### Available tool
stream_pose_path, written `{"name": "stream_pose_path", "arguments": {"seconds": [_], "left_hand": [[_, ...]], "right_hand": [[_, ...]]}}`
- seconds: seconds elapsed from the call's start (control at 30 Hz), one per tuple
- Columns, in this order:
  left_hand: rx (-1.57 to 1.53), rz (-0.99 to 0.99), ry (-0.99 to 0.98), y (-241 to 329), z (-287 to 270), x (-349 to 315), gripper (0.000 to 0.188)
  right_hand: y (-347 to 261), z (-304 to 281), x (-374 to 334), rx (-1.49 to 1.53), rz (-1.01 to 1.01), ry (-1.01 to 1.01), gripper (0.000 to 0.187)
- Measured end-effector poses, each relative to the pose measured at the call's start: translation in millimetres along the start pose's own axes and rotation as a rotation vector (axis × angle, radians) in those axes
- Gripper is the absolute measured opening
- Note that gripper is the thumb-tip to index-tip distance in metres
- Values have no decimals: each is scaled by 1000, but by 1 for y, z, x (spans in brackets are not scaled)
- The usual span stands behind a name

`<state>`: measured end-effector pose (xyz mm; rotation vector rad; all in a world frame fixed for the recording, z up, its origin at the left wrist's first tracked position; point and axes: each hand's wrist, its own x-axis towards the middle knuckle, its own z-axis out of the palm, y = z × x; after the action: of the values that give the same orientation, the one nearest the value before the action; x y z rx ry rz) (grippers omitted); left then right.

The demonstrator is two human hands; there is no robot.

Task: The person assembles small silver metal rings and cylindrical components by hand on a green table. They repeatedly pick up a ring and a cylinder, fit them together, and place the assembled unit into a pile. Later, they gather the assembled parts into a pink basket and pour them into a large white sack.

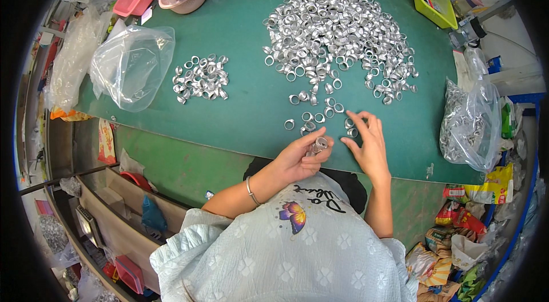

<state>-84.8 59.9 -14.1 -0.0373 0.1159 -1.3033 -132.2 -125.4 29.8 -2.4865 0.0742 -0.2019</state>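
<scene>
With the middle of the view as the clock's centre, the left hand [303, 157] lies toward five o'clock, just off the near edge of the green table [240, 113], its thumb and curled fingers clamped on a few silver rings [321, 143]; how many it holds I cannot tell, since the fingers hide part of them; a metal bracelet [250, 189] circles that wrist; the right hand [372, 145] sits toward four o'clock over the table, thumb and fingers apart, curved about a small group of loose rings [350, 125] at its own ten o'clock; whether the fingertips touch these I cannot tell; more scattered rings [319, 118] lie on the table at twelve o'clock from the left hand, trailing up to the large heap of rings [337, 33] at one o'clock; a smaller pile of rings [201, 79] rests at ten o'clock, well apart from the heap; farther out at ten is a clear plastic bag [134, 68]; a pink basin [184, 0] stands at eleven o'clock, a yellow-green tray [443, 15] toward two, and a clear bag filled with rings [466, 128] at three.
</scene>
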Motion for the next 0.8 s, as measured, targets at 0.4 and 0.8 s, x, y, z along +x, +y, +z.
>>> {"name": "stream_pose_path", "arguments": {"seconds": [0.4, 0.8], "left_hand": [[436, 300, 466, -13, 21, 2, 26], [1566, 476, 382, 3, 42, 2, 25]], "right_hand": [[20, 22, -8, 1460, 416, 27, 25], [3, 18, -18, 1739, 541, -410, 23]]}}
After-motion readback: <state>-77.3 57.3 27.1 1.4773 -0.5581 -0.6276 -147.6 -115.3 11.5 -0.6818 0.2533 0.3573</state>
